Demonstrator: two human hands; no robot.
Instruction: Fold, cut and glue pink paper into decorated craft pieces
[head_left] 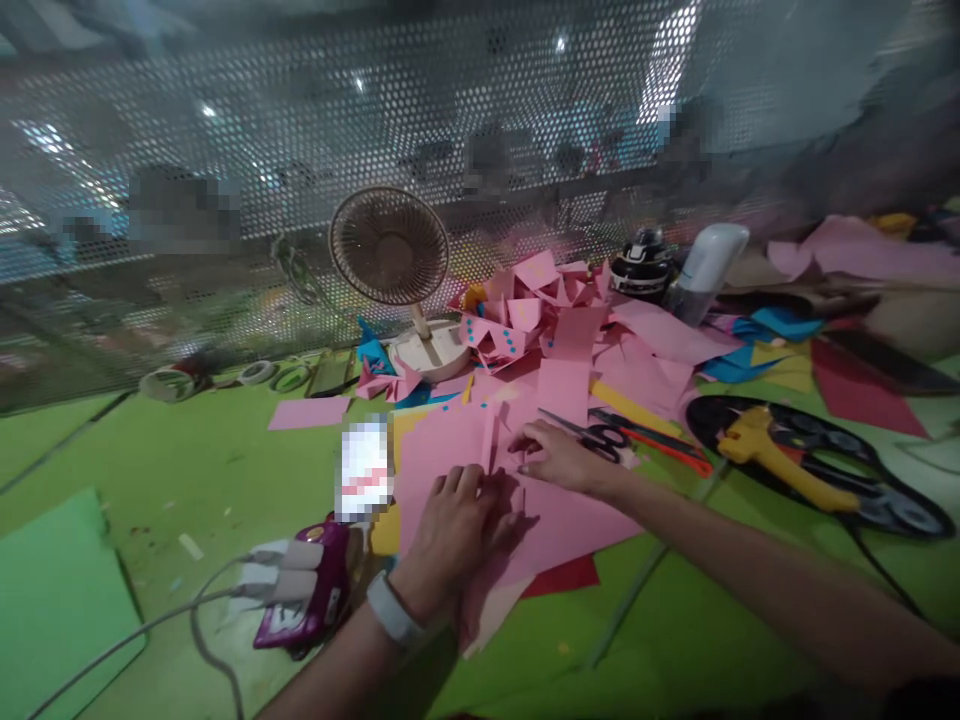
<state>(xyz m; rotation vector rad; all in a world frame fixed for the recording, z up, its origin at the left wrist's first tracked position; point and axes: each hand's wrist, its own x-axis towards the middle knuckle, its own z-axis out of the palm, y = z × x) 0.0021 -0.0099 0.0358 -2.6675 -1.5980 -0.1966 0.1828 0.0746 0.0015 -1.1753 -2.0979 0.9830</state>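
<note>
A large pink paper sheet (577, 520) lies on the green table (187, 460) in front of me. My left hand (454, 530), with a white band on the wrist, rests flat on the sheet, its fingers pressing down. My right hand (559, 455) lies on the sheet's far part, fingertips touching a raised fold or edge of the pink paper. Black-handled scissors (600, 432) lie just beyond my right hand. Neither hand grips anything that I can see.
A small desk fan (390, 250) stands behind a heap of pink paper scraps (547, 300). A yellow glue gun (780, 462) lies on a black tray at right. A purple power strip (307, 590) with white plugs sits at left, tape rolls (259, 373) further back. A perforated screen closes the far side.
</note>
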